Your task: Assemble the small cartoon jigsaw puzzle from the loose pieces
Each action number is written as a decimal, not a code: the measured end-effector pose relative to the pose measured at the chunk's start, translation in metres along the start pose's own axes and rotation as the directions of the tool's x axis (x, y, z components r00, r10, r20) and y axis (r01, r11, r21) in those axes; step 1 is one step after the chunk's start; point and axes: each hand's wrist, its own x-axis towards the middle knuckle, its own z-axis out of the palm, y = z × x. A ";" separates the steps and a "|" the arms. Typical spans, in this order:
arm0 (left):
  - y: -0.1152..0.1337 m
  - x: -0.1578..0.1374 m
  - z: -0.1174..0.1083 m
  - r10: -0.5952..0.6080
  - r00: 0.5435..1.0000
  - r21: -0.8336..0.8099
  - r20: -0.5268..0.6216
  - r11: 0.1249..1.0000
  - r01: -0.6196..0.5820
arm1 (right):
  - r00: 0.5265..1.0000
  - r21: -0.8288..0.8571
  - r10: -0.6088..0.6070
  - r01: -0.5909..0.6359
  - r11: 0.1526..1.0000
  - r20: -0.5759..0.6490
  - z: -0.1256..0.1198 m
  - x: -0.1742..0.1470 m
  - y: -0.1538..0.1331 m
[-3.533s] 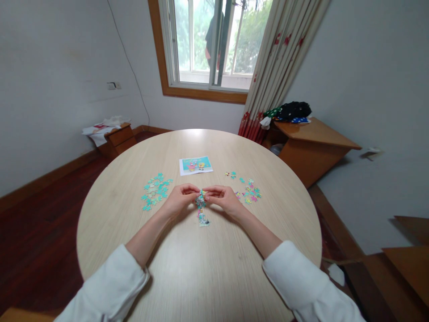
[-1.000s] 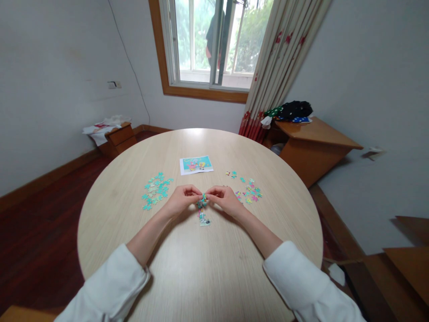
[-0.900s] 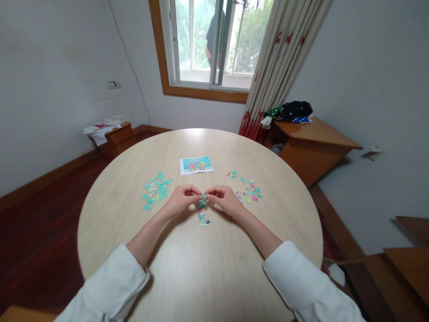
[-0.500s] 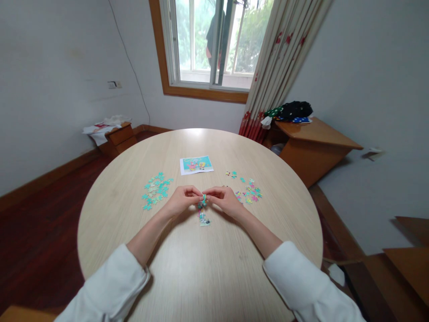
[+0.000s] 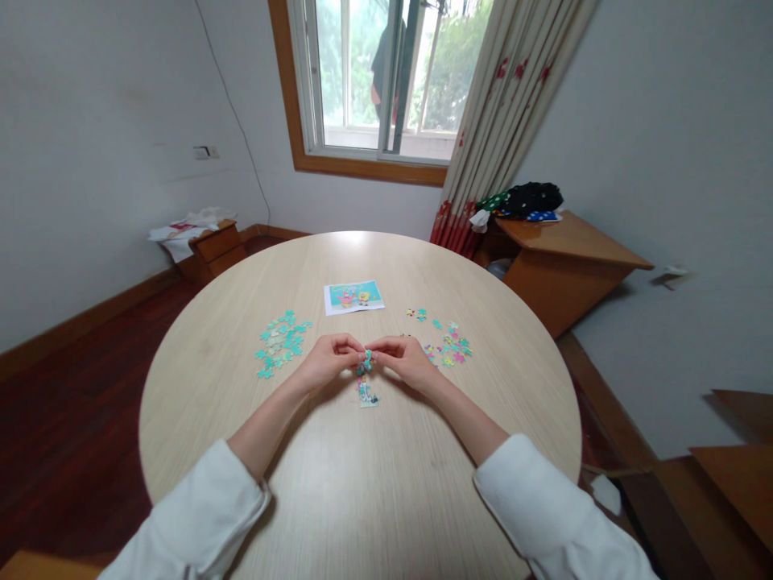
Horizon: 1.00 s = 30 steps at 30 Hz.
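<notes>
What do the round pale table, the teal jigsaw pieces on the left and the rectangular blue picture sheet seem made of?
Round pale table: probably wood-grain laminate, satin; fine streaks and soft glare.
Teal jigsaw pieces: likely printed cardboard; flat, interlocking outlines, finish unclear.
Rectangular blue picture sheet: probably matte printed paper; thin, white margin.

1 head-worn camera is looking forward and down, with the bench [image 5: 362,491] lying near below and the window [image 5: 391,89] standing farther ahead.
</notes>
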 end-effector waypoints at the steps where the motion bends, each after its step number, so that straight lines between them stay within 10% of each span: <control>1: 0.001 0.000 0.000 0.002 1.000 0.003 0.001 1.000 -0.002 | 1.000 0.002 0.003 -0.003 1.000 0.000 0.000 0.000 0.000; 30: -0.001 0.004 -0.002 0.024 0.981 -0.052 -0.190 0.998 -0.035 | 0.989 -0.141 0.111 -0.097 0.985 0.093 0.001 -0.001 0.007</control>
